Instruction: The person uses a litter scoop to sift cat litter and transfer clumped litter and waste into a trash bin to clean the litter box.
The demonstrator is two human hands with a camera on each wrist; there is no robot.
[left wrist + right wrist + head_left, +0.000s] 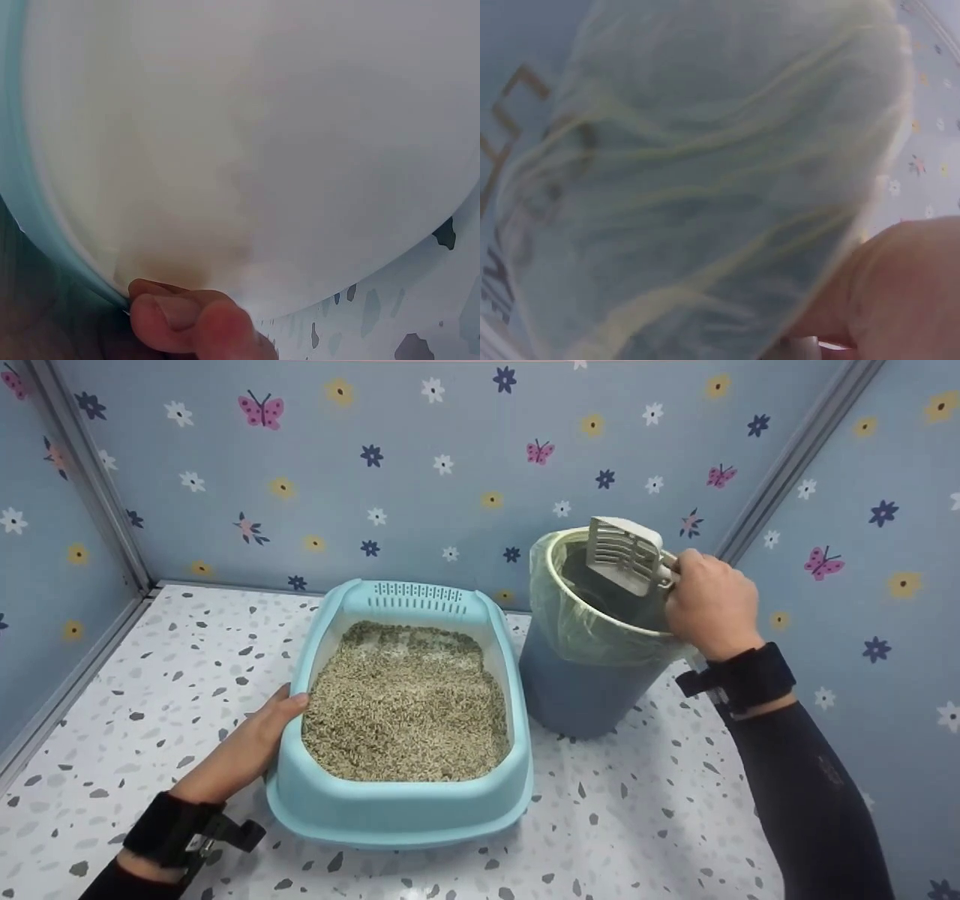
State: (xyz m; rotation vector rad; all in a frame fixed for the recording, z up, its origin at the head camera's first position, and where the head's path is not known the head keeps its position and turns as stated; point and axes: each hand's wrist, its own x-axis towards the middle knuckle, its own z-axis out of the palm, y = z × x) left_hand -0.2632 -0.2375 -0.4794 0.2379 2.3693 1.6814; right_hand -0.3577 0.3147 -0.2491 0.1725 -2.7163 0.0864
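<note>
A light blue litter box [397, 814] full of tan pellet litter [409, 712] stands on the speckled surface. At its left side my left hand [266, 731] grips the rim, thumb on top. The left wrist view shows fingertips [176, 319] curled against the box's pale side. In my right hand [712, 604] is the handle of a slotted, off-white litter scoop [626, 555], tilted over the mouth of a blue-grey trash bin [574, 697]. No litter is visible on the scoop. Close up in the right wrist view, the same hand [904, 292] is beside the bin's liner.
A thin, pale green bag [559, 615] lines the bin and folds over its rim. The bin stands right of the litter box, near the back. Flower-patterned panels [420, 502] with grey metal edges enclose the white speckled surface [187, 660].
</note>
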